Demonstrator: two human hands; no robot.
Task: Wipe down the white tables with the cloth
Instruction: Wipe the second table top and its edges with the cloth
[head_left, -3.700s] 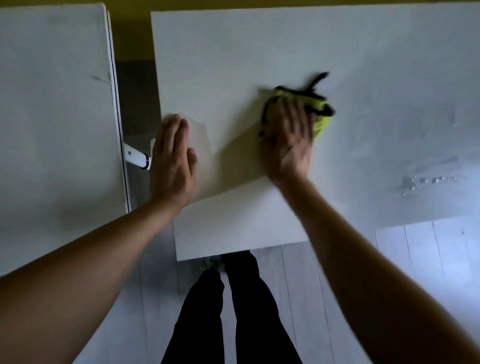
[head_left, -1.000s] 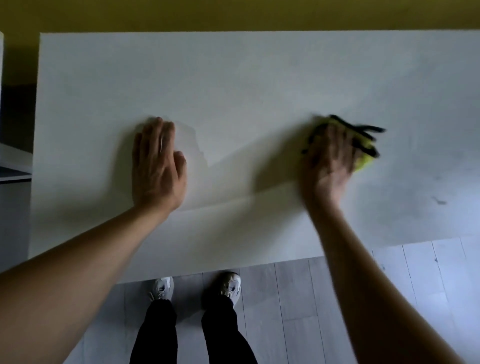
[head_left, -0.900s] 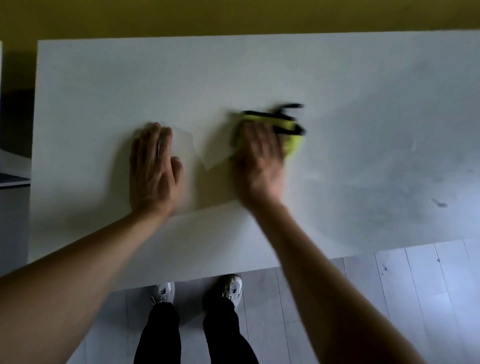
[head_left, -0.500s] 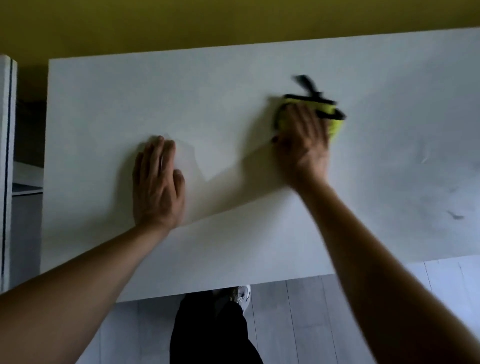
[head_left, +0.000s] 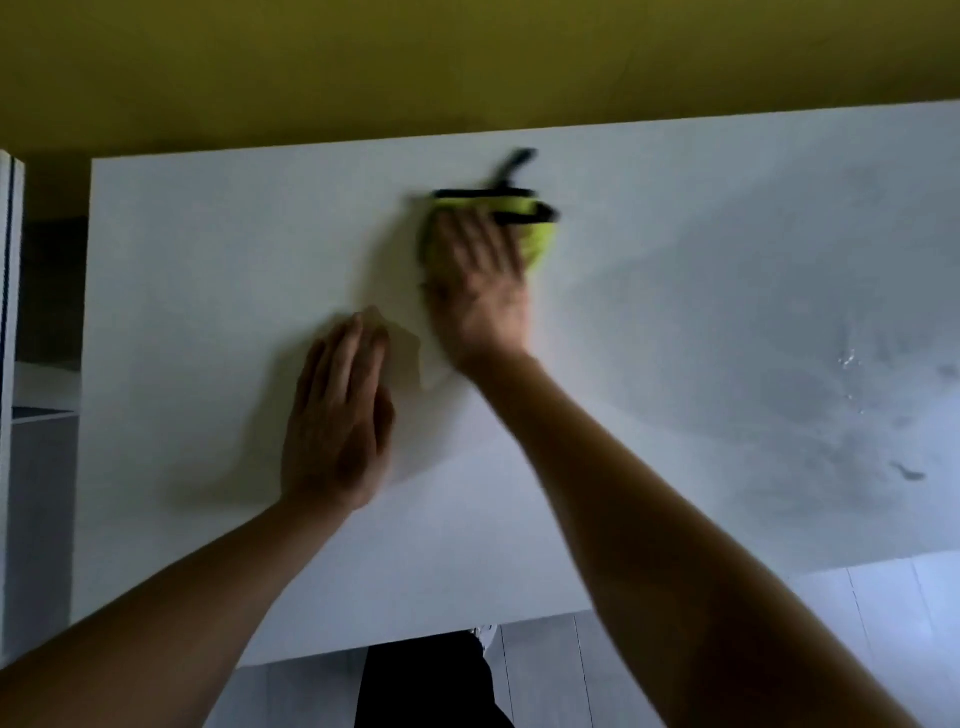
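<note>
Right hand (head_left: 480, 280) flat, pressing yellow-green cloth (head_left: 535, 228) on white table (head_left: 208, 249), left hand (head_left: 337, 415) flat alongside

Beyond the far edge, a mustard-yellow wall (head_left: 467, 62), dim and in shadow. Below, pale grey plank flooring (head_left: 883, 634), brighter toward the right. At the far left, the thin white edge of another piece of furniture (head_left: 9, 364), with what may be a low grey shelf (head_left: 44, 413) in the dark gap beside it. Overall low, cool light from the right.
</note>
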